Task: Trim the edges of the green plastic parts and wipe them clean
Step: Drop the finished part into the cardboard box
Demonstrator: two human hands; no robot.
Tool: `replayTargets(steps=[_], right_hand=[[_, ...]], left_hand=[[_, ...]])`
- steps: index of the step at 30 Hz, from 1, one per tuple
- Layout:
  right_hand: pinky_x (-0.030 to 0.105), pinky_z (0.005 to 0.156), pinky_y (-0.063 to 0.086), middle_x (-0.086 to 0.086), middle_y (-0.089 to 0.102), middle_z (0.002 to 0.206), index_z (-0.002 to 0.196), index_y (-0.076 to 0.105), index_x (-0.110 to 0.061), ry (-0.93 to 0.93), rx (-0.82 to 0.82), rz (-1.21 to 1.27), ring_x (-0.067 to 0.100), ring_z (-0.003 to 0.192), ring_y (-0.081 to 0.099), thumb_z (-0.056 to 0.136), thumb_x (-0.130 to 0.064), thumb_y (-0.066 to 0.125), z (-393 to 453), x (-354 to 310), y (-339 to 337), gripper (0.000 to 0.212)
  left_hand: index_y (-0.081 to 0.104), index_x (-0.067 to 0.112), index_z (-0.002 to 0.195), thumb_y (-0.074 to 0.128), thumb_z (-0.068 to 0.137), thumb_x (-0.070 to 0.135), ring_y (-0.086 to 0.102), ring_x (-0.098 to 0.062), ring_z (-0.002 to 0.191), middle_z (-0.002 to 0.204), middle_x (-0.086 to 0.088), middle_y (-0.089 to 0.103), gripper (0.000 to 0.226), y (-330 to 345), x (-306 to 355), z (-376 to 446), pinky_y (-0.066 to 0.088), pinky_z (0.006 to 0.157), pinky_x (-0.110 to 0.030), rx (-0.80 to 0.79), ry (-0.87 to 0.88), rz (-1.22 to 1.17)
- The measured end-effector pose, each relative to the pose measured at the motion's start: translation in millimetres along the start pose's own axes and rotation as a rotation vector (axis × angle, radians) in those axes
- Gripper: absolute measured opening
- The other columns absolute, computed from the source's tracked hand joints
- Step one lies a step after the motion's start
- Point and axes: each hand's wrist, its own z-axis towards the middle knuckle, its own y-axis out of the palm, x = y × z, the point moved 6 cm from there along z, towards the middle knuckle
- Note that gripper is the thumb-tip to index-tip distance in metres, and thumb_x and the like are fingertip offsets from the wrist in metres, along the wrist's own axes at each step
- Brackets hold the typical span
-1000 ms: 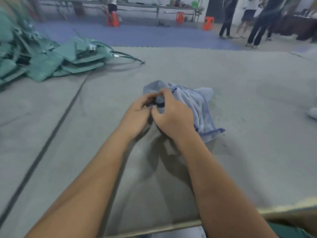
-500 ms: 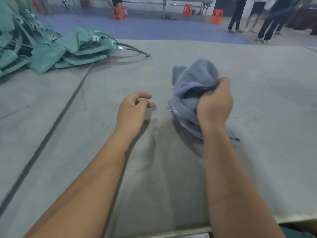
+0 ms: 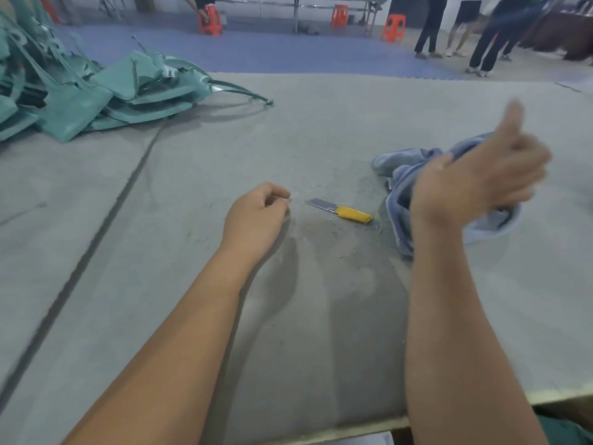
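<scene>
A grey padded table (image 3: 192, 252) filled the view. Left hand (image 3: 256, 216) rested loosely curled, empty, beside a yellow-handled blade (image 3: 340, 211). Right hand (image 3: 475, 184), blurred, gripped the blue cloth (image 3: 401, 175). Apparently between parts; next: fetch one from the green parts (image 3: 96, 91), heaped at far left.

Our left hand (image 3: 256, 220) rests knuckles up, fingers loosely curled and holding nothing, the forearm stretched forward from lower left. Our right hand (image 3: 478, 178) is raised and blurred, thumb pointing up, fingers curled round a cloth (image 3: 404, 175); its forearm rises steeply from the bottom edge.
</scene>
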Motion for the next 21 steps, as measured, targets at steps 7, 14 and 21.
replayTargets(steps=[7, 14, 21], right_hand=[[0.039, 0.089, 0.037, 0.013, 0.054, 0.118, 0.114, 0.054, -0.012, -0.694, -0.941, -0.152, 0.033, 0.111, 0.049, 0.089, -0.022, 0.047, -98.9, -67.2, 47.9, 0.027], [0.031, 0.062, 0.034, 0.007, 0.052, 0.072, 0.064, 0.041, -0.013, -0.648, -1.038, -0.275, 0.033, 0.082, 0.055, 0.081, -0.009, 0.051, -93.8, -48.5, 55.2, 0.020], [0.035, 0.076, 0.043, 0.010, 0.064, 0.096, 0.093, 0.065, -0.016, -0.393, -0.938, 0.311, 0.030, 0.092, 0.058, 0.087, -0.012, 0.051, -91.8, -78.4, 44.4, 0.016]], left_hand=[[0.070, 0.031, 0.091, 0.052, 0.086, 0.017, 0.061, -0.005, 0.093, 0.093, 0.015, 0.069, 0.023, 0.5, -0.5, 4.7, 0.044, 0.075, -0.021, -0.020, 0.039, 0.071], [0.069, 0.035, 0.080, 0.050, 0.080, 0.025, 0.063, -0.011, 0.097, 0.089, 0.015, 0.070, 0.021, 1.3, -5.0, 7.3, 0.050, 0.085, -0.031, -0.031, 0.021, 0.052], [0.070, 0.025, 0.078, 0.049, 0.079, 0.017, 0.066, -0.011, 0.081, 0.081, 0.010, 0.073, 0.022, -7.8, -2.4, 4.7, 0.054, 0.085, -0.033, 0.055, -0.054, -0.163]])
